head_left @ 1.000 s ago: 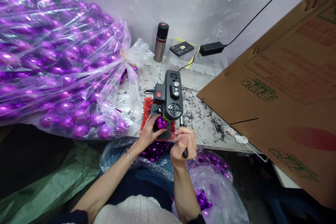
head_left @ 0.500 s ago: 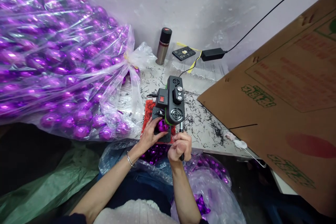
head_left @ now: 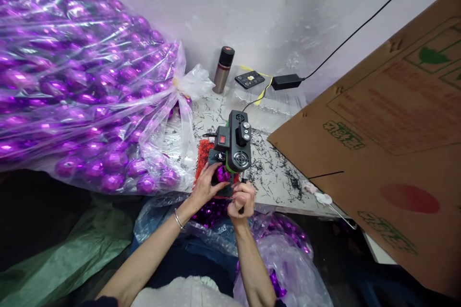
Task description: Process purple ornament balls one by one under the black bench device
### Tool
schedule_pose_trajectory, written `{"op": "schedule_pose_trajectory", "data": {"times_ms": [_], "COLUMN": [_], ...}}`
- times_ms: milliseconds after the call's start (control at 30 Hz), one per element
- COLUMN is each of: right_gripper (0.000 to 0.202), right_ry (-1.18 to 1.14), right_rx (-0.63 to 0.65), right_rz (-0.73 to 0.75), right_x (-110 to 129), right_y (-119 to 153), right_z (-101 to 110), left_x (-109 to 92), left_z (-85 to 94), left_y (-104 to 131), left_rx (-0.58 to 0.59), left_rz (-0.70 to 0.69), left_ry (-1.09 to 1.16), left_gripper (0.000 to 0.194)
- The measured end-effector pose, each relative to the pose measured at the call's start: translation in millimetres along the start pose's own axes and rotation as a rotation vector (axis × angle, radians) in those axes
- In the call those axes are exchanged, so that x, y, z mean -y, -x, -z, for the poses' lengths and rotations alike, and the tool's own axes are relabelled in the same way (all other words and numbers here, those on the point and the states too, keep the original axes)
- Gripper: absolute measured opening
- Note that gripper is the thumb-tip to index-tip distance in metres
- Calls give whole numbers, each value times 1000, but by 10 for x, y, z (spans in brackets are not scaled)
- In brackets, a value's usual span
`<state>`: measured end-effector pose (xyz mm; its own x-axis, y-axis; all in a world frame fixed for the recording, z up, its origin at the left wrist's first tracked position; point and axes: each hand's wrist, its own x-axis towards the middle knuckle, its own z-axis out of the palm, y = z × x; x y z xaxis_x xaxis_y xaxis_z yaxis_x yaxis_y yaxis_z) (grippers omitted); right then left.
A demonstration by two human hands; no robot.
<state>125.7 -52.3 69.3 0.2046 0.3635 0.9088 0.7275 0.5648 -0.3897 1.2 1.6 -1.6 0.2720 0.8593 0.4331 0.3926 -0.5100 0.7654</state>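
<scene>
A small black machine (head_left: 239,141) with a red switch stands on a red mat (head_left: 202,152) at the table's front. Under its front end sits a shiny purple ball (head_left: 222,174). My left hand (head_left: 206,186) holds this ball between thumb and fingers from the left. On the right, my right hand (head_left: 242,198) is wrapped round the black handle (head_left: 244,181) of the machine's lever, with its fingers curled. Part of the handle is hidden by the fingers.
A big clear bag of purple balls (head_left: 90,91) fills the left. Behind the machine are a flask (head_left: 223,69), a black phone-like object (head_left: 249,79) and a power adapter (head_left: 287,81). A cardboard box (head_left: 378,139) leans in at right. Below the table edge lies an open plastic bag (head_left: 288,254).
My right hand and the lever handle have moved slightly left, closer to my left hand. My left hand keeps its hold on the ball. The view has shifted a little.
</scene>
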Motion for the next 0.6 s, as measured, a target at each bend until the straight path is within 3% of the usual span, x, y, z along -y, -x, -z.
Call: {"op": "schedule_pose_trajectory", "data": {"times_ms": [167,267,367,467,533,600], "right_gripper": [40,37,37,37,37,36], "right_ry": [-55,-68,-71,-60,-48,-47], "right_rx": [-59,-29,11,46,47,29], "right_rz": [-147,-262,-275,-255,-253,-251], "right_x": [172,305,350,321,295,277], "right_y": [-287,-547,-630,-497,-379,-300], "right_z": [59,139,201,212,200,188], "left_x": [15,-21,-164,-337,-347,-207], "left_z": [9,76,238,499,717,945], "left_y": [-42,106,426,590,409,-35], "left_rx": [18,39,73,99,58,-26], "left_rz": [-9,-62,-159,-231,-220,-119], "left_ry": [17,24,-22,-49,-55,-116], "left_gripper": [60,62,59,58,48,41]}}
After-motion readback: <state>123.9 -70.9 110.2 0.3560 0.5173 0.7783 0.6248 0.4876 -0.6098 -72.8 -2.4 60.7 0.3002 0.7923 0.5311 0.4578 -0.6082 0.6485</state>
